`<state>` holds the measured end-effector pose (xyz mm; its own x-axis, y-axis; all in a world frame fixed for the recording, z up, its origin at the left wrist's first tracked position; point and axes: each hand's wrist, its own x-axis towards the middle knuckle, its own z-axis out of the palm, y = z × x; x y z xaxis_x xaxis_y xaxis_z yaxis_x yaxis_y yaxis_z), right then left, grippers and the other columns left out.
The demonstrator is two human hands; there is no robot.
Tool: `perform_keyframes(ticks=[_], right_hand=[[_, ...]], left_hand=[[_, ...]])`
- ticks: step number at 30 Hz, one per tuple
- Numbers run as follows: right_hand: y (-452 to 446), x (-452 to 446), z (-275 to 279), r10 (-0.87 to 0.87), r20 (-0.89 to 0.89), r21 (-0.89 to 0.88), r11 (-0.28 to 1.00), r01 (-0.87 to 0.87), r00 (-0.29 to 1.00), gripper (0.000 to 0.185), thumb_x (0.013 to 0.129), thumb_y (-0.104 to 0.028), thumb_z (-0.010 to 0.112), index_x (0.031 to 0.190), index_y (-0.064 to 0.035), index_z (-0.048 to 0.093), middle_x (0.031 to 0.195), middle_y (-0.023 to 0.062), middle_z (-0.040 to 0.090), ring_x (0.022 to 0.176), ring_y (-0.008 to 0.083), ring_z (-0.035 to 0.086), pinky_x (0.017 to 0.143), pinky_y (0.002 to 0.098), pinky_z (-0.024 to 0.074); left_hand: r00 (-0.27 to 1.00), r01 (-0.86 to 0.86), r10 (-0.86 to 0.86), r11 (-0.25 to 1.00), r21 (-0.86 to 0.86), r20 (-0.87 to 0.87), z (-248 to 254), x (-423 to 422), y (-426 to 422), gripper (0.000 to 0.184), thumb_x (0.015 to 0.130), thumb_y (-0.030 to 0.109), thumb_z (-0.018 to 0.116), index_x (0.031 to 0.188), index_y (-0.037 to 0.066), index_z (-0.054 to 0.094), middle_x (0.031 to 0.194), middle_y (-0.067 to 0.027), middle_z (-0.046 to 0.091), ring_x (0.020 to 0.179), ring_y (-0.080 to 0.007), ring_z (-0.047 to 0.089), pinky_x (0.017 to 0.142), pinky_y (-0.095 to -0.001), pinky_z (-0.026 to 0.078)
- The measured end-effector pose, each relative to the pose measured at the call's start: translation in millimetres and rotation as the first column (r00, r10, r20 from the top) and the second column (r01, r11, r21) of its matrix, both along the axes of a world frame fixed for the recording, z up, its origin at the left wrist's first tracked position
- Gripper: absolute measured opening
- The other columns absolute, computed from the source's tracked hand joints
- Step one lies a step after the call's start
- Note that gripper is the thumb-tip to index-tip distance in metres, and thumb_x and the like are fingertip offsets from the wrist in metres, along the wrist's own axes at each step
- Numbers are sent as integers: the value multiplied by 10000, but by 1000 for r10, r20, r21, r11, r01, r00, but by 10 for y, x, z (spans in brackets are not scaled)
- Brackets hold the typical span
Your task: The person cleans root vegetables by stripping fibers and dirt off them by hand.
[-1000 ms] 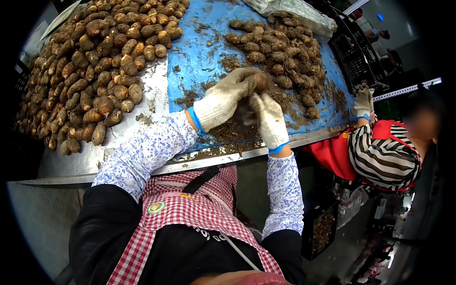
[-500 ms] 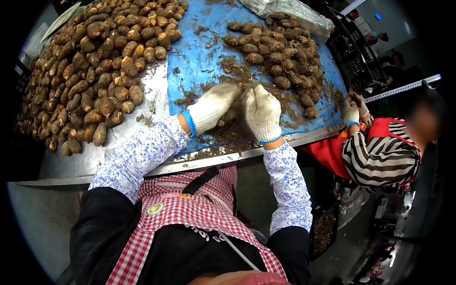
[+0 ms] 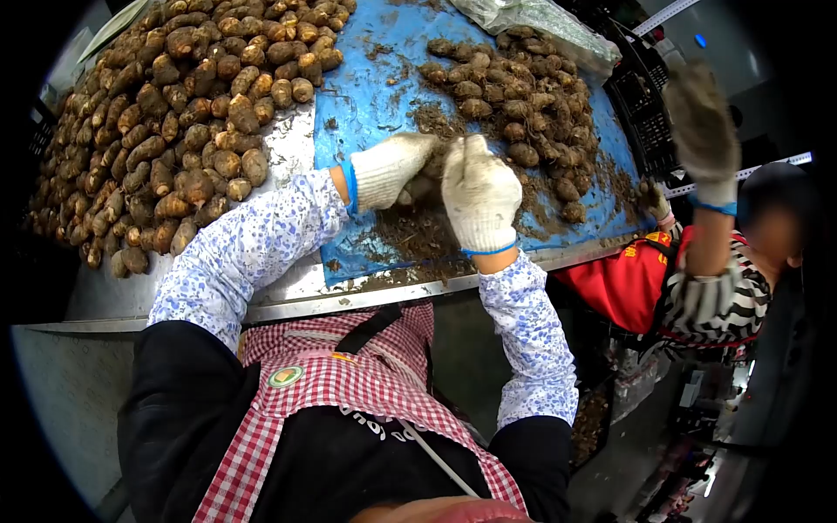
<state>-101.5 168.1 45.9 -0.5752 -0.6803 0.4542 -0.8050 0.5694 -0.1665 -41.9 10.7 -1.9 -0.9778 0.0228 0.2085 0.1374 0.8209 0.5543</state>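
My left hand (image 3: 397, 172), in a white knitted glove with soiled fingers, is closed around a brown, soil-covered taro (image 3: 443, 159), mostly hidden by the gloves. Right against it, my right hand (image 3: 479, 193) has its gloved fingers pinched together. What those fingertips grip is too small and covered to make out. Both hands are above the blue sheet (image 3: 353, 113), close to the table's front edge. Loose soil and root fibres (image 3: 418, 235) lie beneath them. Just beyond is a heap of dirty, rooty taros (image 3: 532, 96).
A big pile of cleaner taros (image 3: 174, 131) covers the metal table's left side. Clear plastic (image 3: 540, 26) lies at the back, beside black crates (image 3: 641, 105). At right, a co-worker in a red apron (image 3: 619, 283) has a gloved hand (image 3: 702, 122) raised.
My hands stay together over the sheet, the right one turned slightly with its fingers still pinched. The co-worker's one gloved hand has swung up from the table edge.
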Motion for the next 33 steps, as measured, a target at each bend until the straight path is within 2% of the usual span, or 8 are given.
perform_keyframes(ticks=[5,8,14,17,21,23,25,33], right_hand=[[36,-386,-530,374,440,-608,793,-36,817,216,998,-213,491,1018,-23,591,792,149,653,548,204,618,458,317,502],[86,-417,-597,653,757,-558,674,485,-37,257,1014,-224,456,1124,-21,568,883,135,649,599,191,615,479,292,497],[108,-348,-666,281,680,-424,904,50,677,349,1031,-187,397,1297,23,484,1177,180,589,922,286,648,767,351,552],[212,-233,-280,442,851,-503,842,197,285,372,1032,-185,396,1336,22,455,1252,197,565,1001,326,636,880,349,525],[232,-359,-330,344,524,-288,933,-218,780,260,999,-170,500,1180,-6,589,994,181,672,854,306,672,742,346,523],[245,-263,-186,405,485,-373,898,-235,775,198,973,-123,544,1088,15,628,911,170,682,844,288,670,704,352,513],[254,-214,-147,417,478,-393,888,-237,773,185,969,-110,548,1067,23,632,921,165,684,840,279,670,697,346,516],[271,-529,-277,21,24,134,991,-24,1000,148,902,-136,582,826,-10,597,772,190,639,722,363,657,659,431,549]], left_hand=[[910,-328,397,864,382,-117,155,16,317,215,954,154,517,1109,13,565,952,-153,662,782,-208,648,655,-344,543],[871,-102,370,780,617,-324,99,-61,333,240,980,245,516,1091,40,571,924,-122,653,706,-169,629,594,-348,541],[862,-405,232,-221,887,451,30,-97,393,307,984,340,476,1140,112,610,1022,-53,663,756,-159,669,623,-331,547],[847,-413,275,-198,889,455,104,-18,375,316,986,339,474,1162,114,610,1077,-80,648,802,-153,665,652,-342,553],[930,-19,334,462,887,-154,-205,-84,309,395,999,335,483,1256,40,533,1228,-129,579,1127,-235,581,940,-341,490],[774,556,252,172,813,-582,-289,-136,377,306,1015,186,468,1252,-4,506,1257,-152,564,1190,-257,544,1009,-334,448],[903,-106,374,669,736,-210,-250,-40,300,286,1006,131,475,1257,-5,501,1276,-175,553,1213,-264,535,1014,-340,447],[952,-95,-303,-452,887,-53,-201,138,50,312,1026,290,427,1166,64,591,940,-50,673,656,-109,643,463,-233,494]])
